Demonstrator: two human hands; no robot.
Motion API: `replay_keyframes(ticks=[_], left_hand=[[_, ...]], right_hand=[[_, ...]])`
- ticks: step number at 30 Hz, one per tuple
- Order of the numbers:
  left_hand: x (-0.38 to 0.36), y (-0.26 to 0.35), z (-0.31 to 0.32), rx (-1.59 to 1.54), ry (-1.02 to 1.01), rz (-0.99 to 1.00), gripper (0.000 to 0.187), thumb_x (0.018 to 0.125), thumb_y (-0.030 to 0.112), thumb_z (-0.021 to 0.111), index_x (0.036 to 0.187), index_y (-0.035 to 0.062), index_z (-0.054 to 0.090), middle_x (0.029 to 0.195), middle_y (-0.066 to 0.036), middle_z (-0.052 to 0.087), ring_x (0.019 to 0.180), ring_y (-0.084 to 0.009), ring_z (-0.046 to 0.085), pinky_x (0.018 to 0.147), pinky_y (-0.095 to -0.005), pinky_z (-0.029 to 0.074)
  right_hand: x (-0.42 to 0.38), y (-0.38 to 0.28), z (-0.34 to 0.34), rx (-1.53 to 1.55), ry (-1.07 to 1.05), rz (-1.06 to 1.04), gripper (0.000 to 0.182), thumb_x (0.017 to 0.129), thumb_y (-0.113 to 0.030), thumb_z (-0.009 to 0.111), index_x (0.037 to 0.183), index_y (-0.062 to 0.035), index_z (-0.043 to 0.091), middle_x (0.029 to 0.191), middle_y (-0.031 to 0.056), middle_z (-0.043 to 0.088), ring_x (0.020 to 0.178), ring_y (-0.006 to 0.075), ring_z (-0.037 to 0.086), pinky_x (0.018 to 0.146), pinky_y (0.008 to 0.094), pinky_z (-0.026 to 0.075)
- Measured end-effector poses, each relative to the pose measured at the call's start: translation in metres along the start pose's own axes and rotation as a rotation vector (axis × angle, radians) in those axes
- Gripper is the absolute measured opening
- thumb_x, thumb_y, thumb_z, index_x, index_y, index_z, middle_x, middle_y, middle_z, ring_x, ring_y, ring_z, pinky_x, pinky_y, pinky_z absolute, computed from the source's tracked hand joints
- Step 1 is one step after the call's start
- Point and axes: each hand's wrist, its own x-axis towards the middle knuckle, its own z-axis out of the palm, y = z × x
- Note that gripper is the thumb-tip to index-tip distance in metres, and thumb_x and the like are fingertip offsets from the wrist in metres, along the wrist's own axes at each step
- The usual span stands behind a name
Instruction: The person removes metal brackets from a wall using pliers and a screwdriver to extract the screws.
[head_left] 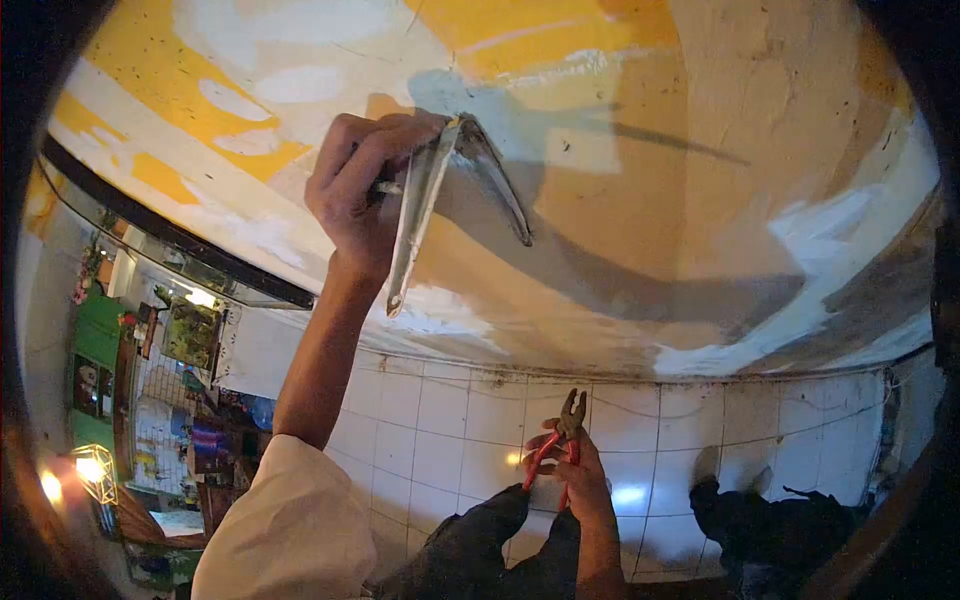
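Note:
My left hand (352, 185) is raised against the painted wall (620, 250), its fingers closed on a V-shaped metal bracket (425, 215). One arm of the bracket points down toward the floor; the other slants down to the right along the wall, casting a shadow. Lower down, my right hand (585, 475) is closed around the red handles of a pair of pliers (572, 420). The pliers' metal jaws point up and look slightly apart, well below the bracket and not touching it.
Pale tiles (690, 430) cover the floor below the wall. At the lower right is a dark-clothed person (770, 520). A dark-edged opening on the left shows a room with a lit lamp (92, 468) and a framed picture (190, 333). My dark-trousered legs show at the bottom.

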Motion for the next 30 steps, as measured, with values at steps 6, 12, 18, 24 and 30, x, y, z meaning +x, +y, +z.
replay_keyframes(ticks=[6, 12, 18, 24, 30], left_hand=[[-0.041, 0.052, 0.006, -0.114, 0.024, -0.588, 0.025, 0.073, -0.001, 0.077, 0.091, 0.0018, 0.06, 0.083, -0.003, 0.06, 0.053, -0.0027, 0.042, 0.046, -0.0187, 0.033], [-0.103, 0.062, 0.053, -0.161, -0.012, -0.738, 0.04, 0.072, -0.003, 0.079, 0.099, 0.0068, 0.05, 0.093, -0.001, 0.055, 0.059, -0.0003, 0.035, 0.049, -0.0156, 0.028], [-0.105, 0.064, 0.065, -0.171, 0.065, -0.776, 0.038, 0.074, -0.002, 0.078, 0.093, 0.0078, 0.047, 0.085, 0.0, 0.048, 0.061, -0.002, 0.031, 0.05, -0.0178, 0.028], [-0.097, 0.081, 0.066, -0.223, 0.072, -0.845, 0.036, 0.076, 0.001, 0.077, 0.092, 0.0071, 0.045, 0.088, -0.001, 0.044, 0.064, -0.0059, 0.034, 0.051, -0.0207, 0.032], [-0.109, 0.064, 0.057, -0.123, 0.009, -0.604, 0.04, 0.073, 0.01, 0.08, 0.101, 0.0045, 0.052, 0.092, -0.006, 0.047, 0.07, -0.016, 0.049, 0.058, -0.0286, 0.045]], right_hand=[[0.005, -0.01, 0.009, -0.063, 0.042, -0.013, 0.059, 0.069, 0.002, 0.047, 0.128, -0.0042, 0.046, 0.103, 0.015, 0.063, 0.091, 0.0249, 0.066, 0.078, 0.0405, 0.057], [0.008, -0.013, 0.013, -0.056, 0.05, -0.06, 0.062, 0.067, 0.007, 0.043, 0.128, -0.0054, 0.046, 0.104, 0.015, 0.063, 0.092, 0.0245, 0.066, 0.08, 0.0414, 0.057], [0.008, -0.008, 0.012, -0.089, 0.143, -0.035, 0.064, 0.06, 0.008, 0.041, 0.123, -0.0018, 0.048, 0.1, 0.0184, 0.063, 0.09, 0.029, 0.067, 0.081, 0.0436, 0.057], [0.012, 0.0, 0.003, -0.128, 0.079, -0.041, 0.063, 0.061, 0.009, 0.043, 0.122, -0.0022, 0.049, 0.098, 0.0172, 0.062, 0.089, 0.0278, 0.067, 0.08, 0.0432, 0.058], [0.024, -0.011, -0.004, -0.237, 0.056, -0.149, 0.063, 0.06, 0.007, 0.045, 0.122, -0.0004, 0.049, 0.095, 0.0156, 0.061, 0.084, 0.0273, 0.066, 0.075, 0.0425, 0.057]])
